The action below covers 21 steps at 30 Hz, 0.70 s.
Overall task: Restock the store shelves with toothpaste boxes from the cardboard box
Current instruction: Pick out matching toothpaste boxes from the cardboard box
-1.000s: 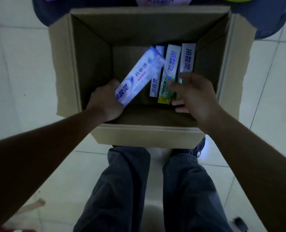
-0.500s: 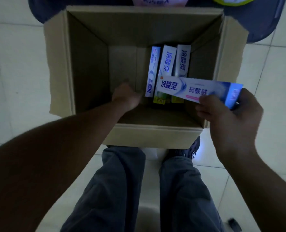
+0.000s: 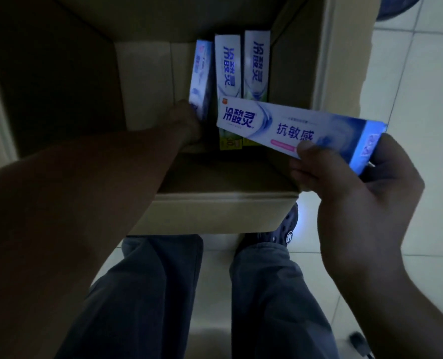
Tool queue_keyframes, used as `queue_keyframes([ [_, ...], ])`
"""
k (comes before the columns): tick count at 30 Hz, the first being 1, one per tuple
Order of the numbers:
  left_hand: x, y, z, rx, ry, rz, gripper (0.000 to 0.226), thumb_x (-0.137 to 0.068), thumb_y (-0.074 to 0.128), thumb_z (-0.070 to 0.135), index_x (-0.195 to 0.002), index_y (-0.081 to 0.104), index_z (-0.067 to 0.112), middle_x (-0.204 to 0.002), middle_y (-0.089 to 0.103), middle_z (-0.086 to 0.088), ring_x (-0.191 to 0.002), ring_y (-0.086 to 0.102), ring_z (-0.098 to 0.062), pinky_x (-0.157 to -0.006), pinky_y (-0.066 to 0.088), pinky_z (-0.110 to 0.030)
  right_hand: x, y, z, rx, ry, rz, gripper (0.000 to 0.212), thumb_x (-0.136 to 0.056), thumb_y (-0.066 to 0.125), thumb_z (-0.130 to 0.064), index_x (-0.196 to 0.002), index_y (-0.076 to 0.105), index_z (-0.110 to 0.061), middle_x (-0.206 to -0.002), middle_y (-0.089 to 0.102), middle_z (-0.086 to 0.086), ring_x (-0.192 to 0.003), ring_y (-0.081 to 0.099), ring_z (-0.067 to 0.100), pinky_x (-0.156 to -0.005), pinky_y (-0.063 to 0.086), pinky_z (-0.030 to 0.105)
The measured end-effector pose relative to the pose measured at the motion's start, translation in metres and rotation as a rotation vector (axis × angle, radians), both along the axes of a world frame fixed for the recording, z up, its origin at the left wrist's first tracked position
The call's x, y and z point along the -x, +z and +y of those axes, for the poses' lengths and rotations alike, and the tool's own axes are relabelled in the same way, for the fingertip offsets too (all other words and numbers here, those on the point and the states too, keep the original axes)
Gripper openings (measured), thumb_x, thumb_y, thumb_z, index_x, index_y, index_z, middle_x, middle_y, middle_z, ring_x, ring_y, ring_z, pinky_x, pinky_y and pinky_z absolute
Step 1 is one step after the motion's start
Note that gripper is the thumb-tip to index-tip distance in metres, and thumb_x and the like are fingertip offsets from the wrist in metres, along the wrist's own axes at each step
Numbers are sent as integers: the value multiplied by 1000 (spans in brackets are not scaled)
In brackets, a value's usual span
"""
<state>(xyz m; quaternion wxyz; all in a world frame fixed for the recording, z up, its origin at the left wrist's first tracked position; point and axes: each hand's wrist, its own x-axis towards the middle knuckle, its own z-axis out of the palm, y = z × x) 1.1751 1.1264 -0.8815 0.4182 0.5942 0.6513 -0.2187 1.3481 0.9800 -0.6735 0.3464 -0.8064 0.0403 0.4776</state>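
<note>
Thumb and fingers of the right hand (image 3: 357, 193) pinch the right end of a white-and-blue rectangular toothpaste carton (image 3: 280, 125) above the near right corner of the brown cardboard box (image 3: 215, 208). The left hand (image 3: 186, 120) touches the leftmost carton (image 3: 202, 73) of three inside; its grip cannot be determined.

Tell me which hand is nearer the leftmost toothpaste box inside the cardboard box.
Left. The left hand is inside the cardboard box at the near end of the leftmost toothpaste box; the right hand holds a second toothpaste box over the near right corner.

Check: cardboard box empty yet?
Not empty: three toothpaste boxes lie inside the cardboard box; right hand holds a fourth toothpaste box.
</note>
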Motion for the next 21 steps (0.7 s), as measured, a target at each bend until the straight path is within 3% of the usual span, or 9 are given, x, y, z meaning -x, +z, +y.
queue_keyframes([
  [3, 11, 24, 4, -12, 87, -28, 55, -94, 71, 31, -140, 56, 5, -140, 60, -17, -123, 61, -32, -93, 53, -35, 12, 35, -3, -223, 30, -244, 16, -87, 76, -16, -100, 72, -8, -97, 74, 22, -84, 72, 40, -77, 62, 47],
  [5, 29, 65, 11, -81, 106, -59, 46, -94, 68, 30, -133, 62, 6, -132, 66, -17, -117, 65, -34, -87, 52, -34, 16, 61, -1, -284, 29, -262, 17, -82, 80, -18, -93, 73, -7, -90, 74, 23, -83, 70, 46, -74, 60, 53],
  [8, 66, 155, 17, -166, 39, -141, 34, -96, 61, 27, -124, 67, 10, -120, 71, -18, -111, 67, -35, -87, 51, -35, 17, 94, 17, -285, 35, -208, 16, -81, 81, -18, -91, 75, -7, -83, 73, 15, -73, 68, 28, -73, 60, 44],
  [11, 113, 252, 19, -300, 49, -256, 32, -98, 63, 25, -127, 64, 11, -120, 69, -14, -109, 64, -33, -79, 38, -23, 24, 150, 41, -315, 82, -176, 17, -75, 83, -22, -84, 76, -9, -77, 73, 13, -69, 66, 23, -72, 57, 43],
  [13, 142, 322, 22, -414, 89, -327, 37, -98, 64, 32, -131, 61, 15, -119, 69, -7, -105, 64, -28, -81, 38, -22, 29, 196, 58, -354, 110, -134, 18, -74, 84, -23, -85, 78, -10, -79, 75, 15, -69, 68, 23, -70, 59, 38],
  [17, 192, 464, 36, -566, 250, -394, 38, -92, 71, 43, -123, 50, 37, -90, 68, 19, -75, 66, -16, -68, 49, -30, 47, 314, 97, -514, 185, -90, 20, -78, 84, -11, -95, 75, -5, -86, 75, 18, -72, 68, 29, -70, 62, 36],
  [21, 224, 603, 56, -743, 328, -485, 31, -89, 72, 51, -112, 52, 45, -91, 66, 33, -77, 65, 3, -59, 48, -16, 74, 446, 130, -678, 195, -60, 39, -70, 82, -16, -104, 69, -1, -87, 76, 15, -68, 71, 27, -66, 61, 33],
])
